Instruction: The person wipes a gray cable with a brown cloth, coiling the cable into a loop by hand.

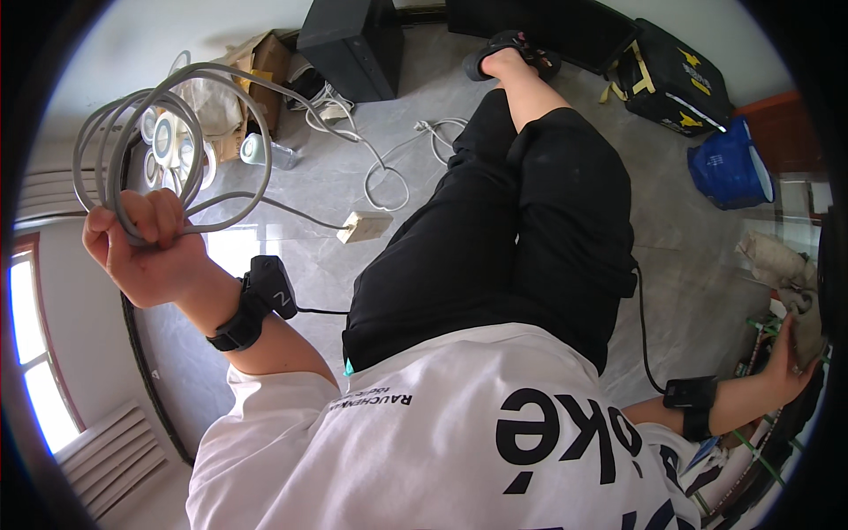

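At the left, my left hand (141,234) is raised, its fingers closed around several loops of a grey extension cord (113,163). One strand hangs down to a cream socket block (364,227). Another length runs to the far floor and lies there in loose loops. At the far right, my right hand (795,353) is closed on a grey-beige cloth (806,322), partly lost in the dark rim of the picture. Each wrist wears a black strap with a small box.
Along the far wall stand a black cabinet (349,49), a dark flat panel (543,31) and a black bag (676,79). A blue bag (729,166) sits at right. Left are a cardboard box (265,71), rolls of tape (165,141) and a bottle (265,152).
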The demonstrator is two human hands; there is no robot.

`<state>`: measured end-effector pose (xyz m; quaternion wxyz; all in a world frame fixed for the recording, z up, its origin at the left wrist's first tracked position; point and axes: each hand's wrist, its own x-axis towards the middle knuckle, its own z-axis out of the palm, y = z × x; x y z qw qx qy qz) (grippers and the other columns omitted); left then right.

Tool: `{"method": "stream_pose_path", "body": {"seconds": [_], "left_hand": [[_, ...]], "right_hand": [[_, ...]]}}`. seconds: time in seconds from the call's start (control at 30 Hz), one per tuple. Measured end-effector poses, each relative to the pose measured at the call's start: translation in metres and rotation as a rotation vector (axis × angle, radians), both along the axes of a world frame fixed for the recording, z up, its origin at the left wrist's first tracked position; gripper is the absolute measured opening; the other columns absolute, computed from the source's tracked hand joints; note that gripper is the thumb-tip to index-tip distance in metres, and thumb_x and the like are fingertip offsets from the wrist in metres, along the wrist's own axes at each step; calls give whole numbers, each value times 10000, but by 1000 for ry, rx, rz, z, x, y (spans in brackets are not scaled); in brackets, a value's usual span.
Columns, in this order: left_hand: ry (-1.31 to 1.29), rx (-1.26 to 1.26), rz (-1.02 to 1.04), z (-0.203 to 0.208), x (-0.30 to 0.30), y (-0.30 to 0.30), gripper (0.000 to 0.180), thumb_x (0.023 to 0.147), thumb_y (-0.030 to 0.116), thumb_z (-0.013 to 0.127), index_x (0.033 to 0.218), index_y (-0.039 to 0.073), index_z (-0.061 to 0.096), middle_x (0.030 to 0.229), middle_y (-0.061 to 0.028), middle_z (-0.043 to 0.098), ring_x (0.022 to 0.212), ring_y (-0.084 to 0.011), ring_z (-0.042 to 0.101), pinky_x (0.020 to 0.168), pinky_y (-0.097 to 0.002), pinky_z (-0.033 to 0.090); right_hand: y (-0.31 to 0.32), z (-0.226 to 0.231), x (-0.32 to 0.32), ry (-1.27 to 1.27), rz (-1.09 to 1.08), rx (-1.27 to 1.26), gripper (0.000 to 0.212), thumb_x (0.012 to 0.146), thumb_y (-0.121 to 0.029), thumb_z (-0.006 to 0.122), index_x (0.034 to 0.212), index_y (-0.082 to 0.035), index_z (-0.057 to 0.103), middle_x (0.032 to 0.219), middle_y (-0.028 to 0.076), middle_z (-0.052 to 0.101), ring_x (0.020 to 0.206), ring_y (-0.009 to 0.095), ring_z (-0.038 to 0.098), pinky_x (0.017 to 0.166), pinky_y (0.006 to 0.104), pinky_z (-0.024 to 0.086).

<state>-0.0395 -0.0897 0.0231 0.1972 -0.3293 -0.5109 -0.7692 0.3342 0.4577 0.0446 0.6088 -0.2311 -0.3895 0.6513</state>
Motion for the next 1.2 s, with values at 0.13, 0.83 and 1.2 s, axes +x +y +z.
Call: {"method": "stream_pose_path", "body": {"seconds": [0.13,0.83,1.2], "left_hand": [[-7,16,32,-2,1,2,182,779,129,350,870,61,492,494,-34,279,374,-86,192,364,-233,158],[30,-105,75,-25,12,25,235,772,105,406,978,3,454,534,-18,311,419,-82,231,389,-227,203],[-228,-62,-33,-21,29,40,260,815,50,459,1064,-24,478,624,23,403,482,-23,293,421,-175,204]], "right_hand": [[-4,-2,-4,-12,-15,20,550,822,-116,385,1315,26,188,1393,183,140,1288,356,108,1037,540,87],[-19,6,-38,-41,-57,35,483,880,-121,363,1321,-10,200,1387,167,176,1271,345,176,1035,502,178],[-43,25,-132,218,1081,160,403,893,-192,430,1222,31,366,1302,159,356,1187,277,343,964,419,308]]}}
